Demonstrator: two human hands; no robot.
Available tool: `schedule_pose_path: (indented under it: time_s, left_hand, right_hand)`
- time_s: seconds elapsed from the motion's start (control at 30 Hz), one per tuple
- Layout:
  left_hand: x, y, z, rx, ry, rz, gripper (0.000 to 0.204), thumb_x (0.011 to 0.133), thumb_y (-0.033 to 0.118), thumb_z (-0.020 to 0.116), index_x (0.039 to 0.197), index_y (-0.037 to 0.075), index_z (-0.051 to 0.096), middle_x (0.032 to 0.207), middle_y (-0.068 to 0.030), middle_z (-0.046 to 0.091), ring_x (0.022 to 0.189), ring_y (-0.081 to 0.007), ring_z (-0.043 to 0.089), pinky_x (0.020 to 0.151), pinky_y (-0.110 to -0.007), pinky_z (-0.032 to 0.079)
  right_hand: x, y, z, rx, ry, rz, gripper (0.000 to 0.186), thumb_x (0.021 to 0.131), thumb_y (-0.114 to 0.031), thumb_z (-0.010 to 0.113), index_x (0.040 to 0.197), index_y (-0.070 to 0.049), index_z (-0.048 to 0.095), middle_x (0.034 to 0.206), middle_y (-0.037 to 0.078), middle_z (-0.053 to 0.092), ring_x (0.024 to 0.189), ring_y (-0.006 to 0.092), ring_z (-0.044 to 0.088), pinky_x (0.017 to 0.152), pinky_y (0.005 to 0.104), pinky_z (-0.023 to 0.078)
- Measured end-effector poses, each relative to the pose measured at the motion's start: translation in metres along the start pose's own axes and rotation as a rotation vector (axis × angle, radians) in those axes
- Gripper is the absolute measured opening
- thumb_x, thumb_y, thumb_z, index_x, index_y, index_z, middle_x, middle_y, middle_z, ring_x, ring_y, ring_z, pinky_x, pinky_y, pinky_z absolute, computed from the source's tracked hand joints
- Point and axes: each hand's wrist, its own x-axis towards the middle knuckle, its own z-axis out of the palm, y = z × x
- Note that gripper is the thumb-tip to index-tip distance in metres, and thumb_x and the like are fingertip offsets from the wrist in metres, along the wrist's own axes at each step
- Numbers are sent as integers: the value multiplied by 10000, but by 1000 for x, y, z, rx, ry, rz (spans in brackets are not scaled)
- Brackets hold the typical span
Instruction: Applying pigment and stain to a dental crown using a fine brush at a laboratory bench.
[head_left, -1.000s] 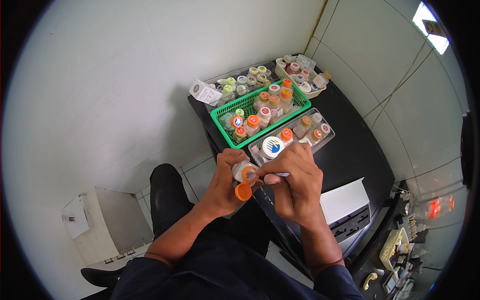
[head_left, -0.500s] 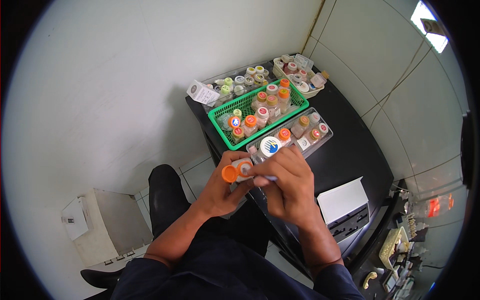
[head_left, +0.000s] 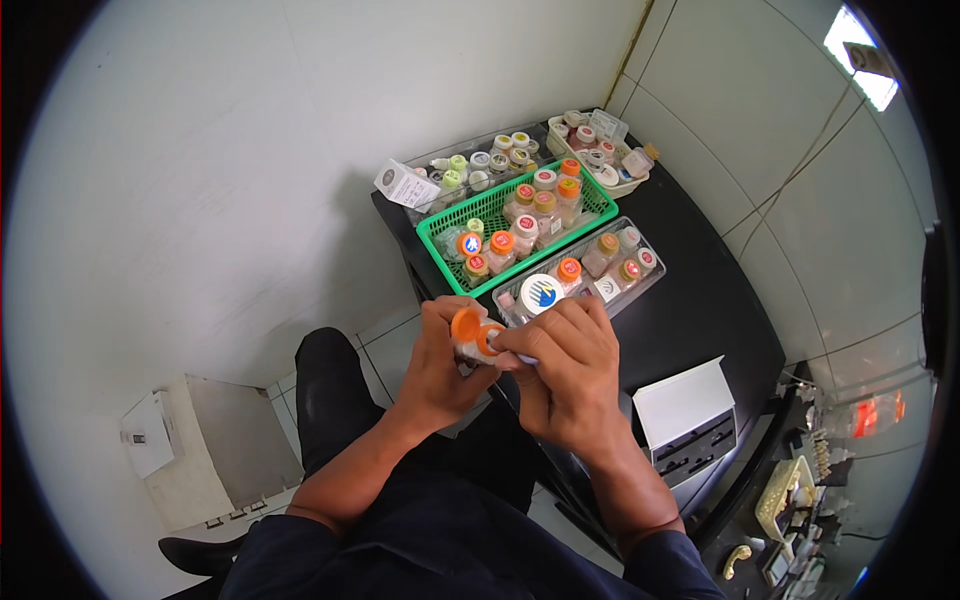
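Note:
My left hand point(head_left: 436, 372) is wrapped round a small clear bottle point(head_left: 468, 350), held tilted over the table's near edge. Its orange flip lid point(head_left: 466, 325) stands open beside the orange-rimmed mouth. My right hand point(head_left: 572, 372) is closed, with its fingertips right at that mouth. Between its fingers shows a bit of a slim pale thing point(head_left: 528, 359); most of it is hidden, so I cannot make out its kind. Just beyond my hands, a jar with a white lid point(head_left: 541, 294) marked with a blue hand shape stands in a clear tray point(head_left: 648, 283).
A green basket point(head_left: 430, 252) of capped powder bottles lies behind the clear tray. Farther back are more jars and a cream basket point(head_left: 640, 180). At right on the black table point(head_left: 700, 300) sits an open white box point(head_left: 685, 405). A side bench holds a yellow basket point(head_left: 770, 500).
The bottle has tipped a little to the right and its lid has shifted slightly. My right fingers have moved slightly left, and less of the pale thing shows.

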Motion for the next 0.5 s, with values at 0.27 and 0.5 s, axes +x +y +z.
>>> schedule_pose_path:
  time_s: [0.27,0.5]
  left_hand:
    - [6,8,-13,-215,-173,-35,505,902,2,775,1325,2,499,1163,-148,656,1019,-243,699,862,-391,564]
    - [3,13,-8,-322,-163,-270,640,890,120,889,1317,22,423,1090,-129,653,997,-245,708,886,-379,576]
  right_hand:
    - [3,11,-4,273,-4,59,250,769,23,770,989,-96,757,841,27,662,789,263,578,788,390,424]
    - [5,4,-6,185,-7,2,292,746,89,720,970,-97,752,854,26,666,794,266,562,760,390,403]
